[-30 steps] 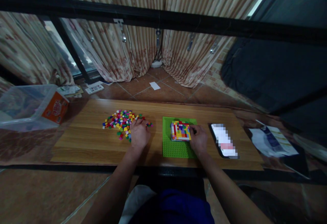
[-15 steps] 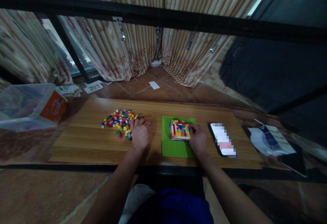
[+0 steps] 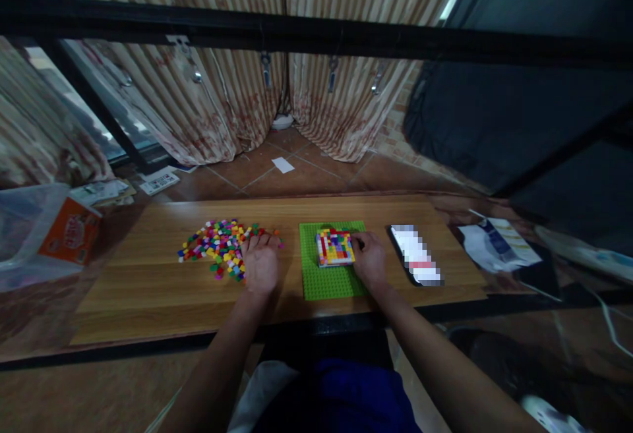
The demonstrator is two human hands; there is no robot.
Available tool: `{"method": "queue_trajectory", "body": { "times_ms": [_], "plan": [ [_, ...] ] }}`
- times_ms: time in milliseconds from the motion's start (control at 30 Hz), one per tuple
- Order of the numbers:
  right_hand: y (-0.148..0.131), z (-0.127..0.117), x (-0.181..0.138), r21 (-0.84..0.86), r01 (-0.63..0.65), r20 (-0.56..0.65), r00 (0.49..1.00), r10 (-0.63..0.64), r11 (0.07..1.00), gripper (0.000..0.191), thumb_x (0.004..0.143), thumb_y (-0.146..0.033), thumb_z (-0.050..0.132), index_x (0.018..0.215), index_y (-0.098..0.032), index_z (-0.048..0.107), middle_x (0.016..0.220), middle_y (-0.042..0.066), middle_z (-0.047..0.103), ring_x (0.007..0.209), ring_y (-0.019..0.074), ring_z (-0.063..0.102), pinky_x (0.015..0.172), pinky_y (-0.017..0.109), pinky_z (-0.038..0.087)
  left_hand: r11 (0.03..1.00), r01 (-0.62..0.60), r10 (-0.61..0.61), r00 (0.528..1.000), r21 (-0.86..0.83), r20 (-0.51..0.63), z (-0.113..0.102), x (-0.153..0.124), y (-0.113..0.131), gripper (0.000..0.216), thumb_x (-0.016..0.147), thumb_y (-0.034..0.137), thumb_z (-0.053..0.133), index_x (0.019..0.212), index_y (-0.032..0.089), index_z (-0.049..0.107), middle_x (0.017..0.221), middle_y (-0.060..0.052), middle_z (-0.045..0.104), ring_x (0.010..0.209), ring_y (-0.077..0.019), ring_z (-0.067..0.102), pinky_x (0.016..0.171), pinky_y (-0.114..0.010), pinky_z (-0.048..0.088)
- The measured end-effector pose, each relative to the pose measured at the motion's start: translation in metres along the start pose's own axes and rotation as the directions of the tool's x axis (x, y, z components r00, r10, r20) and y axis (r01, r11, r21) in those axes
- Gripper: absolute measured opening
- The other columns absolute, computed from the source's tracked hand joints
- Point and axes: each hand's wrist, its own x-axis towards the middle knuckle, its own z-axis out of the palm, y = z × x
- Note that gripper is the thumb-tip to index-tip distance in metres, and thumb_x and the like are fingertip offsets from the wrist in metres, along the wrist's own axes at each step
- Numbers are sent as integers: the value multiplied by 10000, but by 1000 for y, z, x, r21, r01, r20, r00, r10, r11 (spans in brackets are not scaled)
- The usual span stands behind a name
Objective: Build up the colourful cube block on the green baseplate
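Note:
On the wooden table lies a loose pile of small multicoloured toy bricks (image 3: 211, 240). My left hand (image 3: 262, 263) is palm down at the right side of this pile, its fingers apart and reaching over the nearest bricks. A green studded baseplate (image 3: 326, 285) lies to the right of that hand. Standing on the baseplate is a low rectangular block built of toy bricks (image 3: 336, 248), mostly yellow, red and white on top. My right hand (image 3: 370, 258) grips the block's right edge with bent thumb and forefinger; its other fingertips are hidden.
A phone (image 3: 414, 255) with a blurred screen lies right of the baseplate. Beyond the table's left end stands a clear plastic bin (image 3: 30, 222) with an orange label. Papers (image 3: 497, 245) lie off the right end. A black bar (image 3: 306, 34) crosses in front of the curtains.
The whole view has shifted, so the table things appear farther left. Both hands stay in about the same places, left at the pile and right at the block.

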Motion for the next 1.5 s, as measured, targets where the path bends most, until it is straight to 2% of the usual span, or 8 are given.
{"method": "queue_trajectory", "body": {
  "times_ms": [133, 267, 400, 533, 667, 1033, 1300, 1500],
  "plan": [
    [1, 1, 0, 5, 3, -2, 1000, -3, 1000, 267, 866, -270, 462, 810, -158, 698, 851, 121, 674, 856, 252, 579, 801, 381, 446, 998, -10, 11, 1000, -65, 2, -6, 0, 3, 233, 895, 156, 450, 903, 187, 681, 959, -93, 699, 918, -270, 624, 860, -410, 425],
    [0, 0, 0, 6, 3, -7, 1000, -3, 1000, 264, 872, -277, 461, 806, -169, 693, 843, 112, 673, 838, 246, 575, 787, 378, 446, 968, -27, 17, 999, -250, -39, -15, 2, 19, 233, 904, 164, 452, 990, 198, 666, 992, -81, 679, 929, -229, 639, 850, -356, 474],
    [-1, 0, 0, -4, -6, -7, 1000, 6, 1000, 260, 866, -274, 460, 804, -170, 690, 835, 108, 664, 825, 247, 571, 771, 378, 443, 859, -69, 55, 998, -507, -43, -13, 7, 38, 267, 885, 124, 471, 1056, 203, 661, 987, -56, 685, 935, -186, 648, 858, -309, 511],
    [-2, -1, 1, 1, -14, 10, 1000, 14, 1000, 251, 860, -265, 462, 807, -174, 690, 840, 105, 661, 832, 246, 569, 770, 374, 443, 763, -33, 17, 999, -646, -31, -3, 13, 53, 306, 862, 83, 489, 1079, 205, 667, 1027, -47, 704, 950, -171, 656, 892, -310, 524],
    [-2, -1, 1, 6, -18, 13, 1000, 18, 1000, 242, 855, -262, 470, 804, -178, 691, 849, 108, 664, 849, 248, 565, 788, 376, 443, 732, 14, -25, 1000, -681, -6, 1, 19, 62, 288, 858, 95, 530, 1088, 198, 672, 1053, -57, 716, 943, -174, 666, 914, -325, 522],
    [-4, -2, 1, 4, -28, 16, 999, 28, 1000, 245, 858, -269, 466, 808, -178, 687, 847, 104, 657, 844, 244, 557, 792, 372, 438, 767, 74, -26, 996, -637, 84, -1, 33, 71, 378, 834, 128, 608, 1208, 180, 623, 929, -49, 721, 845, -173, 673, 853, -310, 518],
    [-3, -2, 0, 2, -13, 17, 1000, 13, 1000, 246, 868, -270, 466, 813, -185, 690, 847, 98, 659, 848, 240, 556, 788, 369, 443, 640, 98, -80, 995, -762, 60, 14, 35, 71, 360, 821, 163, 648, 1177, 217, 641, 889, -23, 706, 800, -154, 659, 800, -294, 516],
    [-3, -2, 0, -12, -18, 15, 1000, 18, 1000, 257, 871, -273, 463, 817, -175, 694, 846, 107, 661, 848, 244, 560, 784, 370, 443, 552, 177, -144, 983, -815, 116, 10, 35, 74, 346, 797, 167, 670, 1142, 192, 654, 857, -26, 697, 772, -149, 654, 763, -285, 512]
  ]
}}
